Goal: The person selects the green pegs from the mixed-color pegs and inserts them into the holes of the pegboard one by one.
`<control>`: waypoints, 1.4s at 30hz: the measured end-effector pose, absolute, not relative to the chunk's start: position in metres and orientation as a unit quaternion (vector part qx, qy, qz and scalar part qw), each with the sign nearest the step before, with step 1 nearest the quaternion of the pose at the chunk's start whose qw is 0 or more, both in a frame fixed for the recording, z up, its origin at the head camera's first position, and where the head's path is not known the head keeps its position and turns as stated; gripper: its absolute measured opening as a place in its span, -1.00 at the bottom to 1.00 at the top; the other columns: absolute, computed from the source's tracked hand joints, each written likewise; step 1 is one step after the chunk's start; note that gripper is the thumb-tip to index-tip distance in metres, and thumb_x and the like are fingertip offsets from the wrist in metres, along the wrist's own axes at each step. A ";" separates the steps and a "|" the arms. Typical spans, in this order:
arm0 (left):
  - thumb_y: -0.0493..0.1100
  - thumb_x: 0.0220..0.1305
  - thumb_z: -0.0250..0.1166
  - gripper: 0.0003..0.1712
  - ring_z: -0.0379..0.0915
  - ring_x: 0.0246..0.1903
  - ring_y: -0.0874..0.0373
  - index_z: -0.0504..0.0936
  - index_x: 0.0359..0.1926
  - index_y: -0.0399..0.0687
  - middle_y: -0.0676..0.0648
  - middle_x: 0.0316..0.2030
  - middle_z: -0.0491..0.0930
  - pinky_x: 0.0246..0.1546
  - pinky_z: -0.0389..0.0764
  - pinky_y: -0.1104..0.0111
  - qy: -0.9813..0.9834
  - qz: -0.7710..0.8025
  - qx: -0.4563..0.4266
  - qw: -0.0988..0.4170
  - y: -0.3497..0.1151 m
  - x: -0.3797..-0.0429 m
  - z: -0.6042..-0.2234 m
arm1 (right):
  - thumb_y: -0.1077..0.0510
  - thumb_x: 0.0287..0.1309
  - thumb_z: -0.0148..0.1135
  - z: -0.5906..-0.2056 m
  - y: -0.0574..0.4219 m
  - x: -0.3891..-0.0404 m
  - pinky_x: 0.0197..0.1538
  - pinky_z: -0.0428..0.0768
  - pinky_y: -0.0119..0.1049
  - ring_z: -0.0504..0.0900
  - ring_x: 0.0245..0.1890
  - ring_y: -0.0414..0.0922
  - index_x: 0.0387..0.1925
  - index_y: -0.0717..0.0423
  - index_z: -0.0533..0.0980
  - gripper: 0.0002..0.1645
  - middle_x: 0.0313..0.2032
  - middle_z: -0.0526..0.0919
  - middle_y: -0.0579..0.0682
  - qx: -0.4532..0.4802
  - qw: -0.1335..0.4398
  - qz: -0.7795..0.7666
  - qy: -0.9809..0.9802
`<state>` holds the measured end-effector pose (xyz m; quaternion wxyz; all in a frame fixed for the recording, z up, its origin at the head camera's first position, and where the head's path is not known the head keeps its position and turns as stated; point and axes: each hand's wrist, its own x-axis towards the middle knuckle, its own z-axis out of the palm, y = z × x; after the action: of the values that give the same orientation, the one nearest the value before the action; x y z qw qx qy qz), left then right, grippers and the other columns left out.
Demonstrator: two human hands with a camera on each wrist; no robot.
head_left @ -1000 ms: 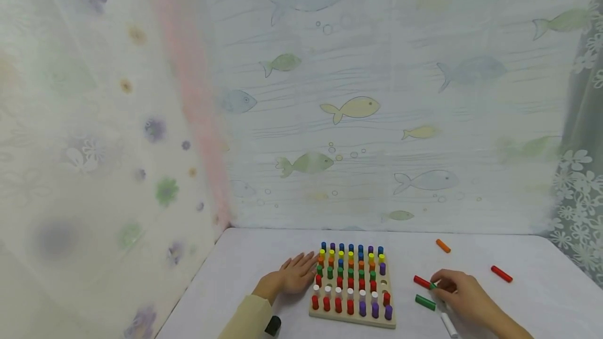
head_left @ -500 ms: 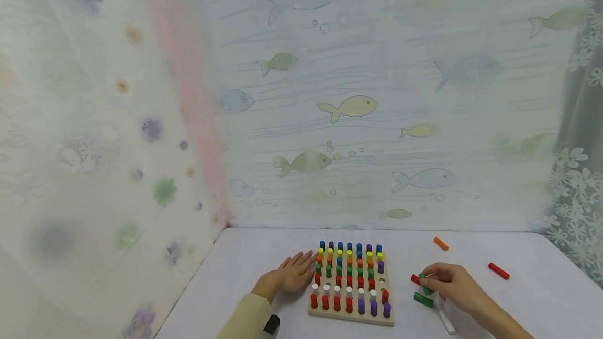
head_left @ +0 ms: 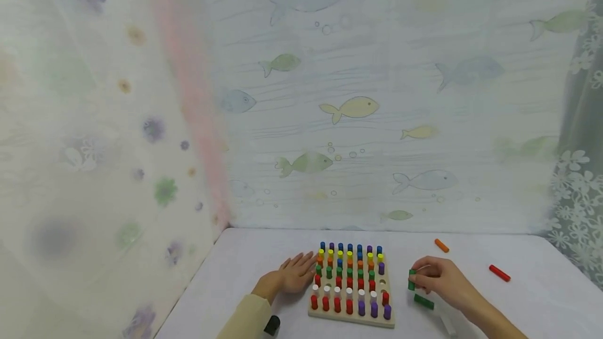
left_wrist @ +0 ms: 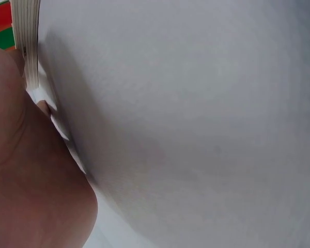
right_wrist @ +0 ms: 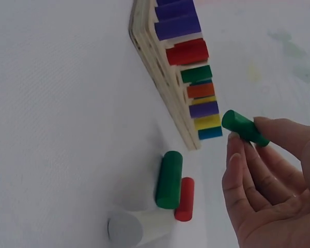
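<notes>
My right hand [head_left: 438, 279] pinches a green peg [head_left: 412, 280] between thumb and fingertips, held upright to the right of the pegboard. In the right wrist view the same green peg [right_wrist: 243, 126] shows at the fingertips. The wooden pegboard [head_left: 350, 319] carries rows of coloured pegs, with a few bare holes near its right side and one in the red row. Flat on the table, my left hand [head_left: 294, 275] lies with straight fingers at the board's left edge. The left wrist view shows part of this hand [left_wrist: 36, 170] beside the board's edge [left_wrist: 26, 41].
On the table near my right hand lie another green peg [head_left: 424, 302], a white peg [head_left: 447, 324] and a red peg [right_wrist: 185, 199]. Farther off are an orange peg [head_left: 441, 245] and a red peg [head_left: 499, 273]. A black object [head_left: 272, 325] sits by the left sleeve.
My right hand has picked up the green peg, moved left and slightly up with it, and turned it upright. The left hand stays in place.
</notes>
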<state>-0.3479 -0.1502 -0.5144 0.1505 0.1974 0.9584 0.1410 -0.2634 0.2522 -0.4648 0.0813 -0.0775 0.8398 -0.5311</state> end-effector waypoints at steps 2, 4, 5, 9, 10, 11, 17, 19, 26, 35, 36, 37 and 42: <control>0.29 0.61 -0.25 -0.30 -0.19 0.61 -0.02 0.04 0.64 0.27 0.04 0.62 0.00 0.56 -0.15 -0.08 0.959 0.142 0.196 0.149 -0.150 -0.348 -0.514 | 0.06 0.33 0.35 -0.463 0.248 -0.266 -0.23 0.67 -0.20 0.66 -0.26 -0.03 0.04 0.36 0.52 -0.55 -0.26 0.75 0.02 -0.086 0.076 -0.533 0.838; 0.29 0.61 -0.24 -0.30 -0.19 0.61 -0.02 0.05 0.64 0.26 0.03 0.62 0.00 0.56 -0.15 -0.08 0.959 0.144 0.195 0.147 -0.151 -0.347 -0.514 | 0.08 0.33 0.35 -0.463 0.244 -0.268 -0.22 0.68 -0.19 0.69 -0.24 -0.01 0.03 0.35 0.52 -0.56 -0.24 0.76 0.04 -0.095 0.073 -0.536 0.836; 0.29 0.61 -0.24 -0.30 -0.19 0.61 -0.02 0.05 0.64 0.26 0.03 0.62 0.00 0.56 -0.16 -0.09 0.959 0.145 0.194 0.148 -0.151 -0.347 -0.513 | 0.08 0.34 0.35 -0.464 0.243 -0.268 -0.22 0.68 -0.18 0.69 -0.23 -0.01 0.02 0.35 0.52 -0.57 -0.23 0.76 0.04 -0.099 0.073 -0.537 0.834; 0.30 0.60 -0.25 -0.29 -0.19 0.61 -0.04 0.06 0.63 0.26 0.03 0.62 0.01 0.56 -0.15 -0.10 0.958 0.148 0.193 0.152 -0.151 -0.347 -0.515 | 0.11 0.31 0.37 -0.468 0.235 -0.268 -0.22 0.69 -0.20 0.71 -0.22 0.03 -0.01 0.34 0.53 -0.60 -0.23 0.77 0.07 -0.112 0.066 -0.544 0.829; 0.30 0.61 -0.25 -0.29 -0.19 0.61 -0.04 0.06 0.63 0.25 0.03 0.62 0.01 0.56 -0.15 -0.10 0.958 0.148 0.194 0.153 -0.151 -0.347 -0.515 | 0.12 0.30 0.37 -0.469 0.233 -0.268 -0.23 0.69 -0.21 0.71 -0.23 0.03 -0.02 0.34 0.53 -0.61 -0.23 0.77 0.07 -0.116 0.061 -0.544 0.829; 0.29 0.61 -0.25 -0.30 -0.19 0.61 -0.05 0.06 0.64 0.25 0.02 0.62 0.00 0.55 -0.16 -0.11 0.957 0.147 0.196 0.153 -0.151 -0.347 -0.516 | 0.12 0.30 0.38 -0.470 0.231 -0.268 -0.23 0.69 -0.22 0.71 -0.24 0.04 -0.03 0.34 0.54 -0.62 -0.24 0.77 0.07 -0.119 0.054 -0.541 0.831; 0.30 0.61 -0.29 -0.29 -0.23 0.61 -0.07 0.00 0.65 0.28 0.04 0.63 -0.04 0.55 -0.18 -0.15 0.956 0.140 0.205 0.157 -0.151 -0.347 -0.514 | 0.12 0.23 0.44 -0.472 0.218 -0.268 -0.26 0.68 -0.32 0.73 -0.29 -0.10 -0.12 0.24 0.58 -0.70 -0.26 0.77 -0.01 -0.139 -0.005 -0.498 0.856; 0.31 0.61 -0.29 -0.29 -0.24 0.61 -0.07 -0.02 0.65 0.30 0.05 0.63 -0.05 0.54 -0.18 -0.16 0.955 0.140 0.207 0.159 -0.152 -0.348 -0.513 | 0.12 0.22 0.45 -0.472 0.214 -0.268 -0.25 0.68 -0.36 0.73 -0.30 -0.15 -0.16 0.19 0.59 -0.73 -0.27 0.76 -0.04 -0.147 -0.025 -0.483 0.863; 0.31 0.61 -0.29 -0.29 -0.23 0.61 -0.05 -0.01 0.65 0.30 0.05 0.63 -0.04 0.55 -0.18 -0.13 0.956 0.144 0.202 0.158 -0.152 -0.349 -0.513 | 0.18 0.19 0.46 -0.475 0.206 -0.272 -0.21 0.66 -0.42 0.72 -0.31 -0.19 -0.22 0.16 0.59 -0.79 -0.30 0.76 -0.08 -0.161 -0.051 -0.454 0.875; 0.31 0.60 -0.27 -0.29 -0.20 0.61 -0.02 0.04 0.64 0.29 0.05 0.62 -0.01 0.56 -0.16 -0.08 0.958 0.141 0.195 0.155 -0.151 -0.347 -0.516 | 0.25 0.17 0.46 -0.482 0.201 -0.276 -0.22 0.66 -0.45 0.72 -0.34 -0.21 -0.24 0.15 0.59 -0.82 -0.31 0.77 -0.07 -0.175 -0.057 -0.441 0.878; 0.31 0.61 -0.27 -0.29 -0.19 0.61 -0.02 0.04 0.64 0.28 0.05 0.62 -0.01 0.56 -0.16 -0.07 0.958 0.141 0.195 0.155 -0.151 -0.347 -0.515 | 0.26 0.17 0.46 -0.483 0.200 -0.277 -0.22 0.66 -0.45 0.71 -0.34 -0.22 -0.24 0.15 0.59 -0.82 -0.31 0.78 -0.08 -0.178 -0.059 -0.438 0.879; 0.30 0.61 -0.27 -0.30 -0.20 0.61 -0.02 0.03 0.64 0.28 0.05 0.62 -0.01 0.56 -0.17 -0.08 0.958 0.142 0.196 0.155 -0.151 -0.346 -0.514 | 0.26 0.17 0.46 -0.483 0.199 -0.278 -0.22 0.66 -0.45 0.71 -0.34 -0.23 -0.24 0.15 0.59 -0.82 -0.31 0.78 -0.07 -0.181 -0.061 -0.434 0.880; 0.31 0.61 -0.29 -0.29 -0.20 0.61 -0.07 -0.01 0.65 0.27 0.02 0.63 -0.03 0.54 -0.14 -0.15 0.957 0.131 0.205 0.157 -0.150 -0.345 -0.507 | 0.29 0.16 0.45 -0.485 0.196 -0.282 -0.23 0.65 -0.46 0.71 -0.34 -0.24 -0.23 0.16 0.60 -0.83 -0.30 0.78 -0.07 -0.185 -0.063 -0.418 0.887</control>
<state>-0.3446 -0.1497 -0.5069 0.1568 0.2054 0.9572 0.1308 -0.2818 0.1961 -0.4845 -0.0634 -0.1846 0.8871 -0.4182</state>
